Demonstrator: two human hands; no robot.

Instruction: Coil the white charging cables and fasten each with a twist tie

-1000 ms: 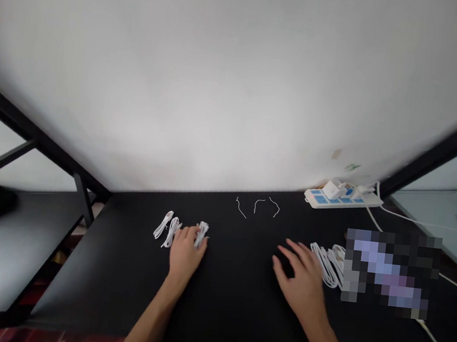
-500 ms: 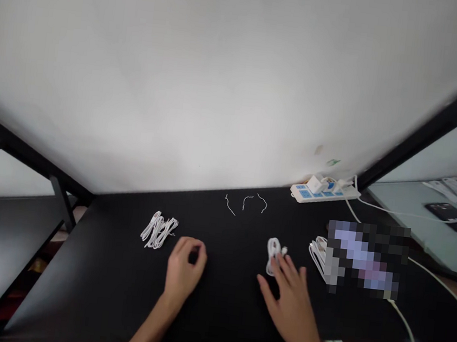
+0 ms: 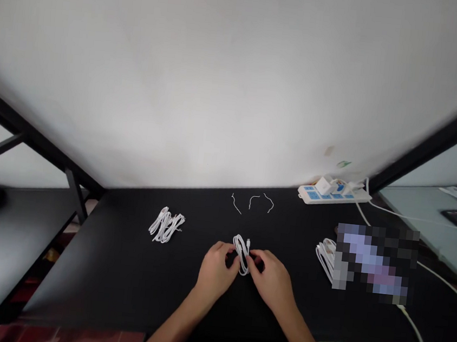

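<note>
A black table top (image 3: 90, 276) is seen, and on its left part a coiled bundle of white cable (image 3: 165, 225) is laid. Three short white wire pieces (image 3: 252, 202) are placed near the far edge, a white power strip (image 3: 332, 197) is set beyond them at right, and a second white cable bundle (image 3: 324, 259) is lying at right, partly hidden by a blurred patch.

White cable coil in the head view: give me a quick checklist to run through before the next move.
Grip: ok, the left hand and right hand both pinch the white cable coil.
Connector: ok, a small connector sticks out clear of the hands at the coil's top.
Middle of the coil: cannot tell, the hands hide it.
Left-side cable bundle: ok, it lies apart from the hands on the black desk.
Right-side cable bundle: cannot tell, a blurred patch covers part of it.
</note>
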